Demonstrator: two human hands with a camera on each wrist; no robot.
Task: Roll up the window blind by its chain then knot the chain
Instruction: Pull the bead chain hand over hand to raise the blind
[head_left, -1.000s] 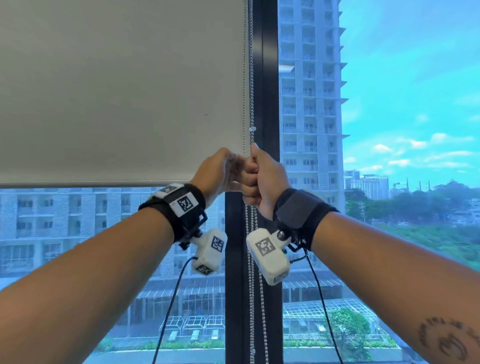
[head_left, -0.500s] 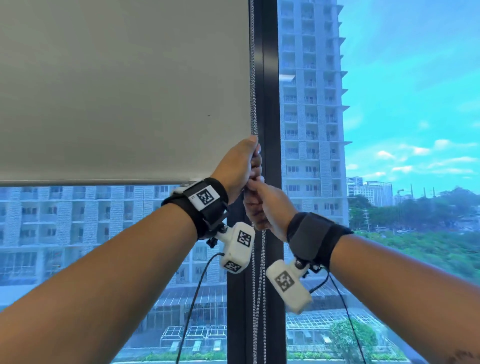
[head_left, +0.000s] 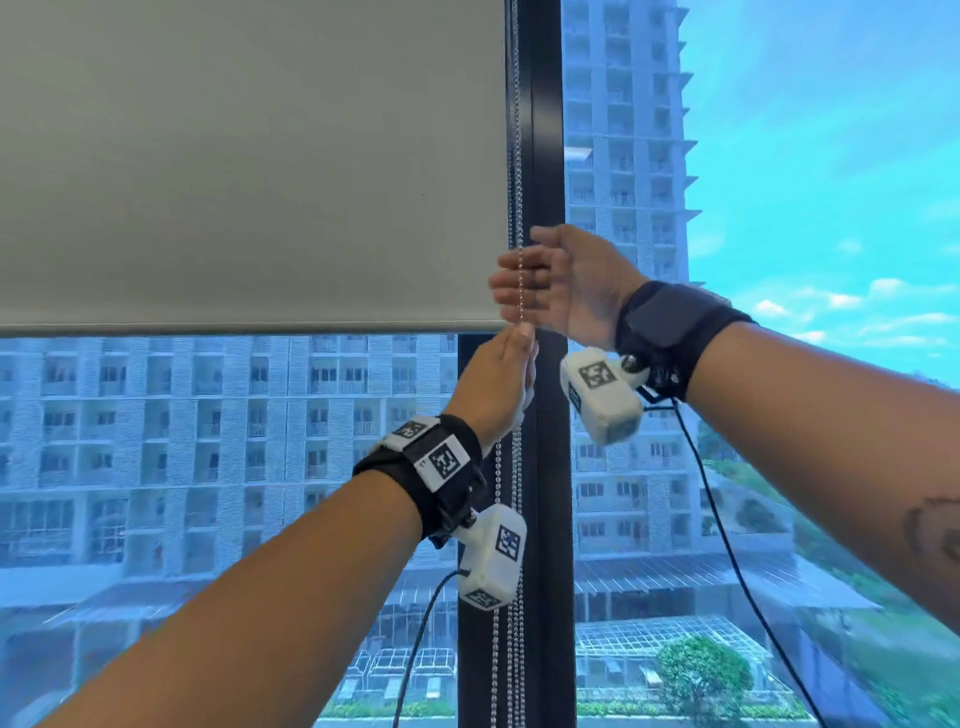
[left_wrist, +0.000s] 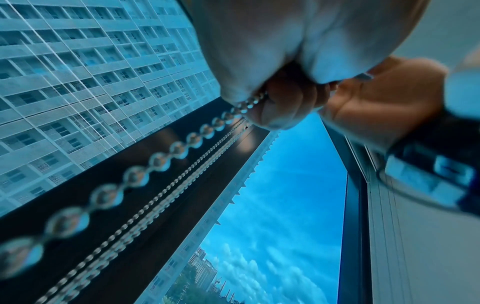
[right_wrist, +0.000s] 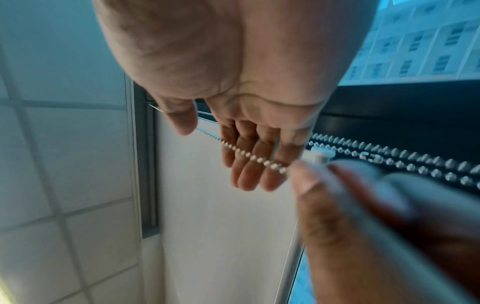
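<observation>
Blind (head_left: 249, 166) left of window post (head_left: 543, 130); chain (head_left: 515, 156) between them, down blind's right edge; right hand (head_left: 558, 283) behind chain, above left hand (head_left: 498, 384); buildings (head_left: 623, 156) beyond glass

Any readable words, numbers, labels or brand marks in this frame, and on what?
None can be read.
Left wrist camera and strap: black-and-white square code markers, no letters.
Right wrist camera: the same kind of marker.
Right forearm: dark tattoo, cut off at the picture's edge, unreadable.
</observation>
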